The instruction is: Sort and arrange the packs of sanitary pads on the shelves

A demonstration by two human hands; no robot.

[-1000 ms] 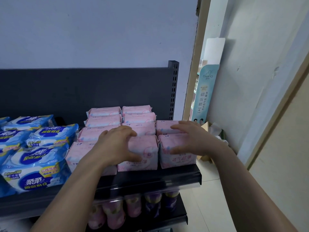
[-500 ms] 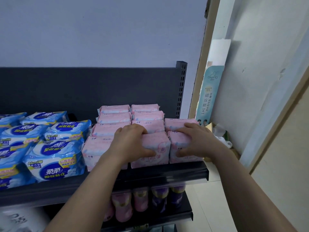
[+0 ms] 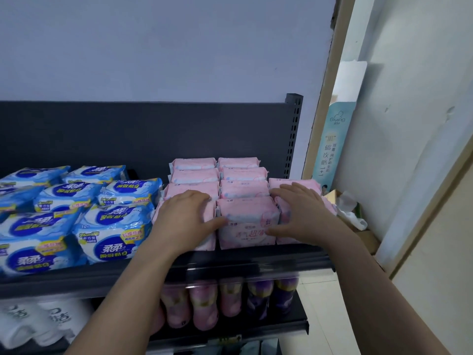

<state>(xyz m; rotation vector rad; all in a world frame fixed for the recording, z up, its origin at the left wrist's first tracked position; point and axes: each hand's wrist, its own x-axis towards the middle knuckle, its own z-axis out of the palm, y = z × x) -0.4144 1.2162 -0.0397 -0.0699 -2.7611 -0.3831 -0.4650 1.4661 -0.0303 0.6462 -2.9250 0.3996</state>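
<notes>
Blue packs lie left of the front pink pack on the shelf. The left grip and right grip lie released beside it, thumbs touching it. It seems light, soft and slippery; take it by its sides.

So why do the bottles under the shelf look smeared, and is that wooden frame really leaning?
Head view: the bottles sit behind the shelf's clear front strip, which blurs them and catches glare; the wooden frame probably leans from wide-angle distortion; the pink packs are sharp under soft light.
</notes>
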